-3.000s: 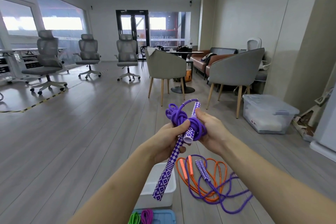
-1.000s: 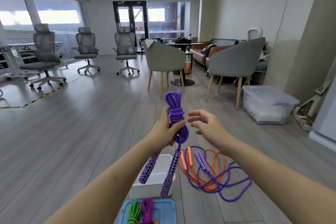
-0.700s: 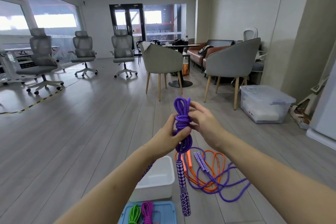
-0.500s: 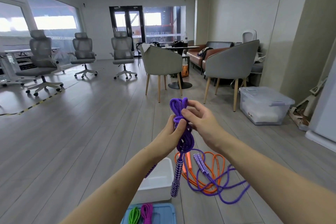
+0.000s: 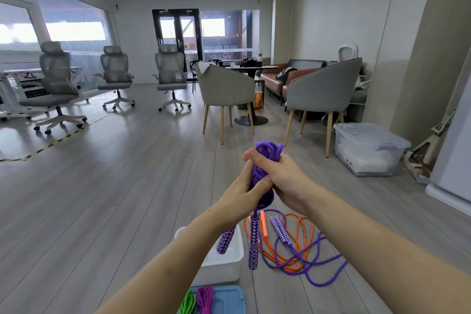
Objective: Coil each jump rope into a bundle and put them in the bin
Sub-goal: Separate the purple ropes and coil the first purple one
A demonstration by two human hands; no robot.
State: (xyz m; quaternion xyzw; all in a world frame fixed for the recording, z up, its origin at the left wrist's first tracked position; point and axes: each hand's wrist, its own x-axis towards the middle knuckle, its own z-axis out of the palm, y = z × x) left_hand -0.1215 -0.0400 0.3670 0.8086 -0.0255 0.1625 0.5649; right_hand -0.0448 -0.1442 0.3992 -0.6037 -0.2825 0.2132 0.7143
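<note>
Standing about the grey plank floor (image 5: 107, 199): three office chairs (image 5: 57, 84) by the window, two armchairs (image 5: 323, 94) around one round table (image 5: 251, 67), one sofa (image 5: 283, 74) against the far wall. Sitting by the right wall: one clear lidded tub (image 5: 367, 150).

Lying directly below the hands: one white bin (image 5: 224, 260), and just in front of it one blue lid (image 5: 229, 298) carrying two small coils, one green coil (image 5: 187, 304) and one pink coil (image 5: 205, 301).

Sprawling loose on the floor to the right of the bin: two uncoiled ropes, one orange rope (image 5: 303, 232) and one loose purple rope (image 5: 321, 273), tangling over each other.

Being held up above the bin, between the two hands: one purple rope bundle (image 5: 267, 153), loops sticking out at the top, two patterned handles (image 5: 253, 242) hanging down, the left one dangling over the bin's opening, the right one just past its right edge.

Gripping the bundle from both sides: left hand (image 5: 244, 188) wrapping round the lower part, thumb pressing across the cord; right hand (image 5: 283, 176) curling tightly round the upper part, fingers closing over the coils just under the protruding loops. Both hands touching each other around the cord.
</note>
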